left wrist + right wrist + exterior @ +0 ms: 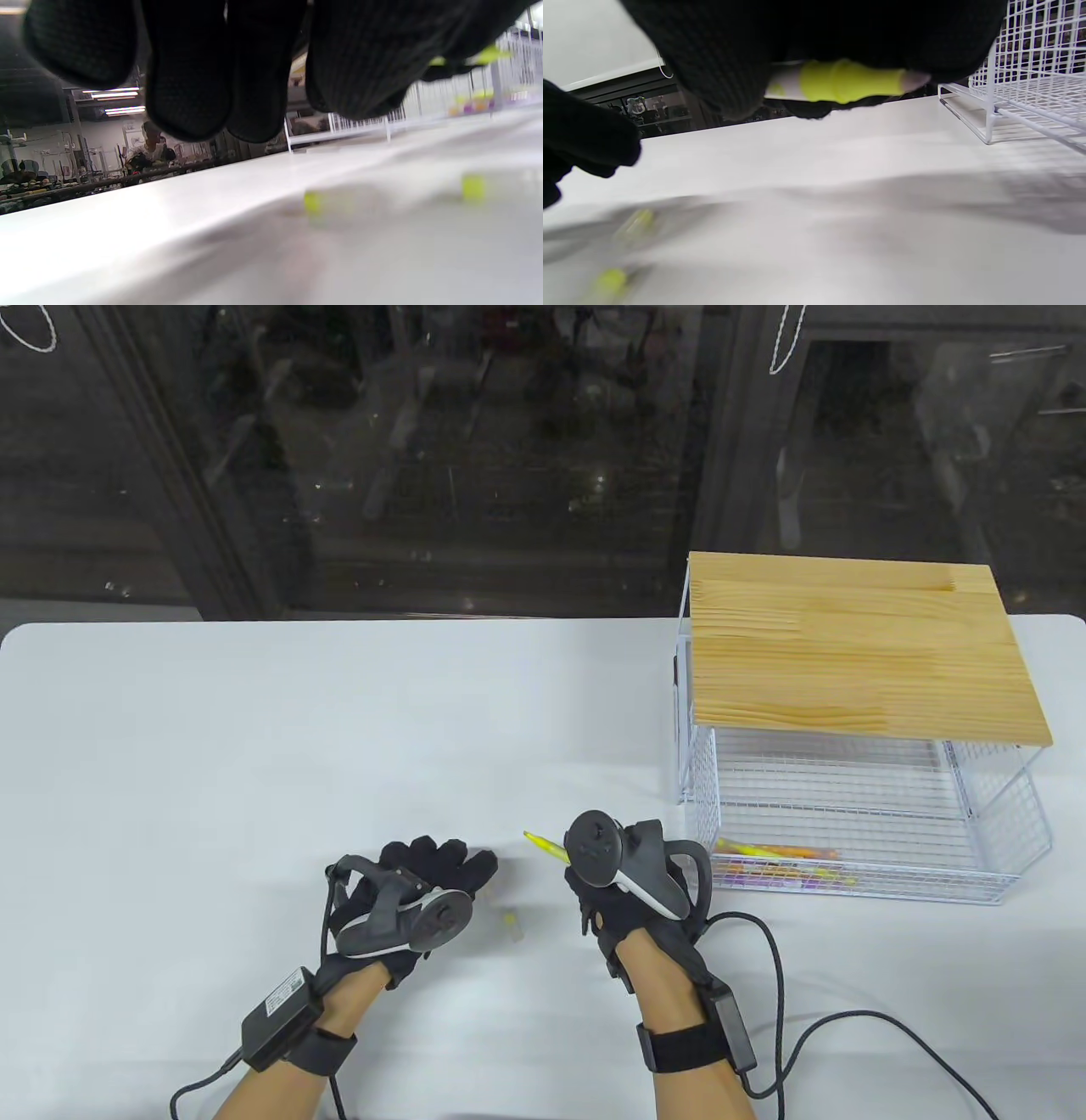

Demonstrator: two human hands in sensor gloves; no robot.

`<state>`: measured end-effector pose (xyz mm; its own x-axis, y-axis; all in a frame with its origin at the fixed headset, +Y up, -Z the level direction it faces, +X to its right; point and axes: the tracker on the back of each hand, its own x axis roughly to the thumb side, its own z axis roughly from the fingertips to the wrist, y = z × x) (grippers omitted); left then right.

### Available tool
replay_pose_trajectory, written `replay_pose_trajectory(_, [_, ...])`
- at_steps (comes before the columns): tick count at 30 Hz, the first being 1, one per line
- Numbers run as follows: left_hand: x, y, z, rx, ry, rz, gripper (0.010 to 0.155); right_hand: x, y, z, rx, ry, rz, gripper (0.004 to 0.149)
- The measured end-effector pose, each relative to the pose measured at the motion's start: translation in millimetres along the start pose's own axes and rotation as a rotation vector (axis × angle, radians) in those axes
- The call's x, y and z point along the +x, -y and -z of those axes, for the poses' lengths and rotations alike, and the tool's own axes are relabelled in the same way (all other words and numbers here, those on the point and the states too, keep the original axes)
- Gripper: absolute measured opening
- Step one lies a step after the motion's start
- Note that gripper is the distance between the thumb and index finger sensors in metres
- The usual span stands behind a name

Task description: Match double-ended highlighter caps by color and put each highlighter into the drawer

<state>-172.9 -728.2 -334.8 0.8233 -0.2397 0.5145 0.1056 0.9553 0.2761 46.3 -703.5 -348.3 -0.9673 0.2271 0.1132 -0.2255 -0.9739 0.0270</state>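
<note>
Right hand (pixel 612 891) grip clamps the yellow highlighter (pixel 840 81) (tip pokes out); left hand (pixel 416 891) fingers relaxed, apart.

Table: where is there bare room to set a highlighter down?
The table is bare left of the drawer unit and beyond the hands. It is crowded between the left hand and right hand, where two caps lie.

We looked down from high above the desk (pixel 339 712), its wire drawer (pixel 857 848) at our right. The left wrist view sat almost on the desk, facing that drawer (pixel 466 93) from afar. The right wrist view, equally low, saw the drawer's corner (pixel 1031 84) close by. All three shared the drawer.
</note>
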Motion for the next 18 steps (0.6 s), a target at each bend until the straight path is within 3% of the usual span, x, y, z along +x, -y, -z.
replay_pose_trajectory(7, [5, 15, 9, -0.179, -0.053, 0.097, 0.056, -4, -1, 1, 0.023, -0.013, -0.003, 0.049])
replay_pose_trajectory(18, [11, 18, 13, -0.211, -0.059, 0.108, 0.050, -4, 0, 0, 0.039, -0.019, -0.007, 0.048])
